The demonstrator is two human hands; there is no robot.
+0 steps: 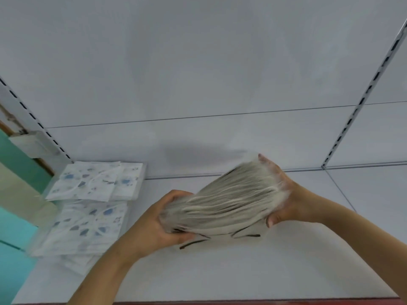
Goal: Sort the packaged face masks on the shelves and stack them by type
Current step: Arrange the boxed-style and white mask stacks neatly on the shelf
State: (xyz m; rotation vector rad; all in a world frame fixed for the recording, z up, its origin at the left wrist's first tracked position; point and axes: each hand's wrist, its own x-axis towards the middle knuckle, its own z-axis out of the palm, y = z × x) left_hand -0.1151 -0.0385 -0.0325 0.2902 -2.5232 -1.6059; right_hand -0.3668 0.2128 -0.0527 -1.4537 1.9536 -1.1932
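Our left hand and right hand clamp a thick mask bundle by its ends, fingers curled round it, just above the shelf. Patterned stacks sit left. Slick packets may fan out if either grip loosens.

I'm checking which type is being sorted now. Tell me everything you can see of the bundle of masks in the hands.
The bundle of masks is a thick, pale grey-white stack seen edge-on, blurred, apparently in clear wrapping. It slants above the white shelf, lower at its left end. The left hand grips that end, the right hand the other.
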